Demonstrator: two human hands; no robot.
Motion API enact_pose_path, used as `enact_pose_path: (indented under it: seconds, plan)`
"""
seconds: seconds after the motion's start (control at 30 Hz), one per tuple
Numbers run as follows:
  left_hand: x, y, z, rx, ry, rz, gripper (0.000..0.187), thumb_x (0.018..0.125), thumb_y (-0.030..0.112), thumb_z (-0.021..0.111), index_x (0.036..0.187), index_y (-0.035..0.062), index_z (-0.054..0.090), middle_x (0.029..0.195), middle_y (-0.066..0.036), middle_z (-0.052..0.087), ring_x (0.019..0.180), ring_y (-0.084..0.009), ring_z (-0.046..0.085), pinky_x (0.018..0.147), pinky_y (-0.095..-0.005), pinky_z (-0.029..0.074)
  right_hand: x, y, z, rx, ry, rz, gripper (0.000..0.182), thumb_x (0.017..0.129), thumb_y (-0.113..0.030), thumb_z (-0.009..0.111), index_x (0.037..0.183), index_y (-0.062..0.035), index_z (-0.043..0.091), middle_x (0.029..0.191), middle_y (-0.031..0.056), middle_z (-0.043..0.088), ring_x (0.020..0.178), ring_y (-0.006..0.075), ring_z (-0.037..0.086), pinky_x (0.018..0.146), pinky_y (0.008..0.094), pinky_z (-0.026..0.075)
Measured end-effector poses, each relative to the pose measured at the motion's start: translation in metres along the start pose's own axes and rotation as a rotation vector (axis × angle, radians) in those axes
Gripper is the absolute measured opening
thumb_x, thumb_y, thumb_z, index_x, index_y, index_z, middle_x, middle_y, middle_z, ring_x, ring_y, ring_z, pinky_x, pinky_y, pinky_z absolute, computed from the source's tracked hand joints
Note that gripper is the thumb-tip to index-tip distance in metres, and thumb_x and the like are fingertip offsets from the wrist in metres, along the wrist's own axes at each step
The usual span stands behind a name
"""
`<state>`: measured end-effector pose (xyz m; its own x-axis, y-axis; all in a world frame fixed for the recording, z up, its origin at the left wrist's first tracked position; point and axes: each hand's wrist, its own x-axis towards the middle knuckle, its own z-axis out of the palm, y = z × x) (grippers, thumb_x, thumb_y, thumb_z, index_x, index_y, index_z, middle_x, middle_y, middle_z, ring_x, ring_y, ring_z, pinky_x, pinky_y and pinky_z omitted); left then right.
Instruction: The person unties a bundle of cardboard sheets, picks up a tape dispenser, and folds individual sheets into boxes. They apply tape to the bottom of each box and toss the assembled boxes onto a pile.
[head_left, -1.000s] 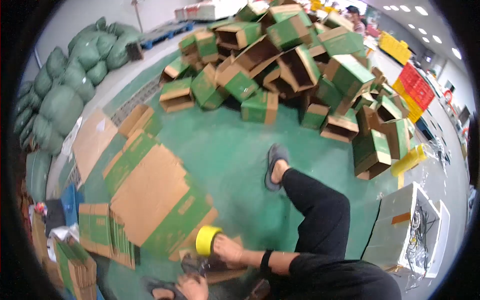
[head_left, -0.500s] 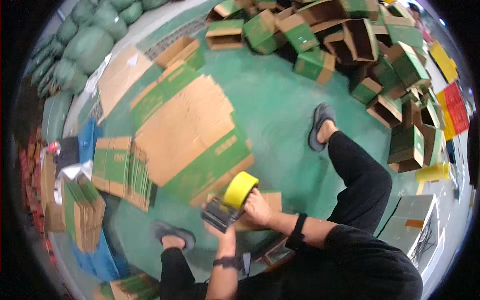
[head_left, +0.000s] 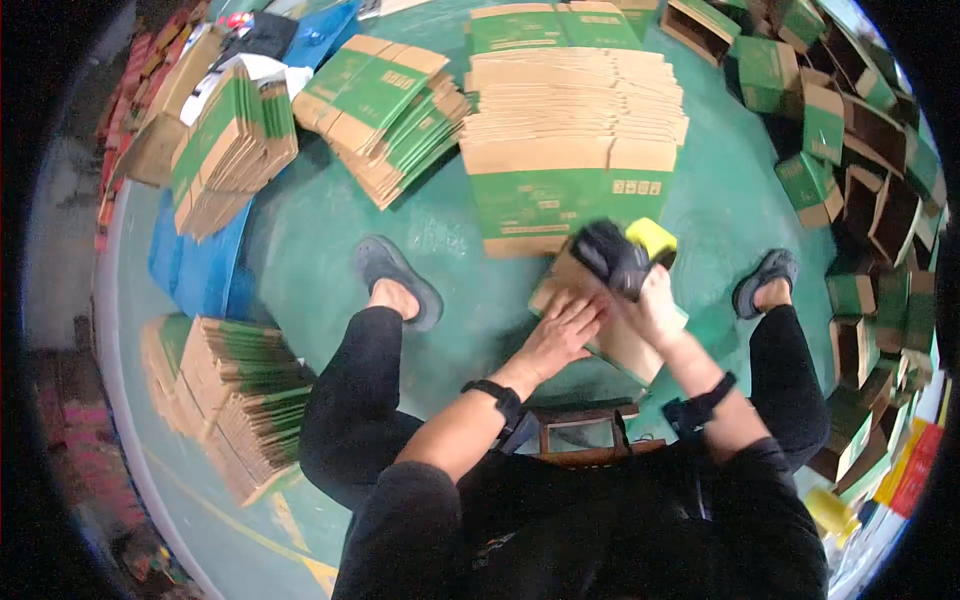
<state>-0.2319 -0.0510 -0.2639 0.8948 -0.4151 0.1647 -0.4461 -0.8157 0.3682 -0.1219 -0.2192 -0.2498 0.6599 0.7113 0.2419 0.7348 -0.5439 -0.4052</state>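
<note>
A brown and green cardboard box (head_left: 635, 352) lies in front of me, between my feet. My left hand (head_left: 562, 334) rests on its near left part, fingers stretched out and holding nothing. My right hand (head_left: 655, 308) is wrapped round a black tape dispenser (head_left: 603, 250), which carries a roll of yellow tape (head_left: 652, 237). The dispenser is close over the box and hides part of its top; motion blurs it a little.
Beyond the box lies a large stack of flattened cartons (head_left: 570, 150). More folded stacks (head_left: 375, 90) stand to the left, with another bundle (head_left: 240, 400) beside my left leg. Opened boxes (head_left: 870, 200) are heaped on the right. A low stool (head_left: 585, 430) is under me.
My view has turned left. My left hand has let go of the tape dispenser and now lies on the box. My right hand has brought the dispenser over the box.
</note>
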Motion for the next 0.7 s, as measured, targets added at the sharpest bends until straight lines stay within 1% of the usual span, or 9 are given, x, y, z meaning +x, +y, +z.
enact_pose_path:
  seconds: [0.13, 0.23, 0.37, 0.43, 0.5, 0.57, 0.6, 0.67, 0.7]
  plan:
    - [-0.003, 0.001, 0.012, -0.082, 0.174, 0.020, 0.070, 0.056, 0.025, 0.071, 0.118, 0.0038, 0.044, 0.127, -0.011, 0.039, 0.122, -0.0259, 0.031, 0.103, -0.0403, 0.022, 0.068, -0.046, -0.103, -0.016, -0.225, -0.122, 0.052, 0.065, -0.014, 0.065, 0.112, 0.0014, 0.045, 0.100, 0.0182, 0.054, 0.092, 0.0342, 0.050, 0.080, 0.0398, 0.040]
    - [0.004, 0.001, 0.018, -0.133, 0.165, -0.006, 0.069, 0.058, 0.028, 0.070, 0.117, 0.0032, 0.045, 0.127, -0.012, 0.039, 0.122, -0.0260, 0.031, 0.102, -0.0394, 0.023, 0.113, -0.061, -0.110, 0.184, -0.370, -0.073, 0.052, 0.067, -0.016, 0.065, 0.112, 0.0001, 0.045, 0.088, 0.0195, 0.058, 0.080, 0.0336, 0.057, 0.072, 0.0368, 0.045]
    - [0.005, 0.000, 0.009, -0.149, 0.146, -0.053, 0.067, 0.060, 0.030, 0.068, 0.117, 0.0035, 0.046, 0.128, -0.009, 0.039, 0.122, -0.0249, 0.031, 0.102, -0.0390, 0.022, 0.171, -0.096, -0.082, 0.287, -0.438, 0.206, 0.043, 0.067, -0.022, 0.064, 0.104, -0.0043, 0.052, 0.082, 0.0188, 0.060, 0.078, 0.0336, 0.058, 0.070, 0.0378, 0.046]
    - [0.002, 0.004, 0.006, -0.212, 0.122, -0.112, 0.064, 0.061, 0.025, 0.068, 0.117, 0.0034, 0.046, 0.130, -0.008, 0.038, 0.123, -0.0243, 0.030, 0.103, -0.0392, 0.021, 0.188, -0.093, -0.044, 0.202, -0.522, 0.153, 0.035, 0.069, -0.032, 0.061, 0.095, -0.0084, 0.059, 0.081, 0.0176, 0.061, 0.079, 0.0297, 0.060, 0.073, 0.0367, 0.046]
    - [0.002, 0.004, 0.002, -0.228, 0.120, -0.106, 0.062, 0.061, 0.021, 0.068, 0.116, 0.0036, 0.046, 0.129, -0.009, 0.039, 0.123, -0.0238, 0.030, 0.103, -0.0388, 0.020, 0.204, -0.104, -0.019, 0.199, -0.749, 0.257, 0.039, 0.066, -0.042, 0.063, 0.087, -0.0093, 0.065, 0.082, 0.0153, 0.062, 0.080, 0.0283, 0.060, 0.074, 0.0356, 0.046]
    - [0.000, 0.002, 0.004, -0.242, 0.051, -0.118, 0.055, 0.060, 0.012, 0.066, 0.112, 0.0033, 0.050, 0.126, -0.010, 0.042, 0.124, -0.0239, 0.030, 0.103, -0.0396, 0.021, 0.219, -0.114, 0.013, 0.080, -0.818, 0.200, 0.036, 0.067, -0.039, 0.063, 0.086, -0.0080, 0.065, 0.084, 0.0128, 0.063, 0.083, 0.0271, 0.060, 0.074, 0.0339, 0.047]
    - [0.001, -0.001, 0.003, -0.360, 0.011, -0.124, 0.042, 0.063, 0.011, 0.061, 0.104, 0.0051, 0.056, 0.118, -0.010, 0.049, 0.121, -0.0259, 0.034, 0.102, -0.0402, 0.022, 0.228, -0.122, 0.031, 0.031, -0.801, 0.306, 0.036, 0.067, -0.038, 0.062, 0.087, -0.0082, 0.065, 0.086, 0.0125, 0.063, 0.085, 0.0264, 0.060, 0.074, 0.0339, 0.047]
    - [0.000, 0.001, 0.015, -0.451, 0.129, -0.173, 0.033, 0.066, 0.010, 0.056, 0.098, 0.0083, 0.060, 0.109, -0.009, 0.055, 0.116, -0.0254, 0.040, 0.102, -0.0402, 0.023, 0.231, -0.131, 0.064, -0.028, -0.784, 0.431, 0.036, 0.068, -0.037, 0.062, 0.089, -0.0085, 0.065, 0.088, 0.0123, 0.063, 0.086, 0.0257, 0.060, 0.074, 0.0340, 0.047]
    - [0.001, 0.003, 0.015, -0.550, 0.190, -0.237, 0.031, 0.067, 0.010, 0.053, 0.096, 0.0110, 0.061, 0.105, -0.007, 0.057, 0.112, -0.0228, 0.044, 0.101, -0.0395, 0.025, 0.227, -0.132, 0.077, -0.178, -0.851, 0.347, 0.036, 0.068, -0.036, 0.061, 0.090, -0.0086, 0.065, 0.089, 0.0122, 0.063, 0.088, 0.0250, 0.059, 0.074, 0.0343, 0.047]
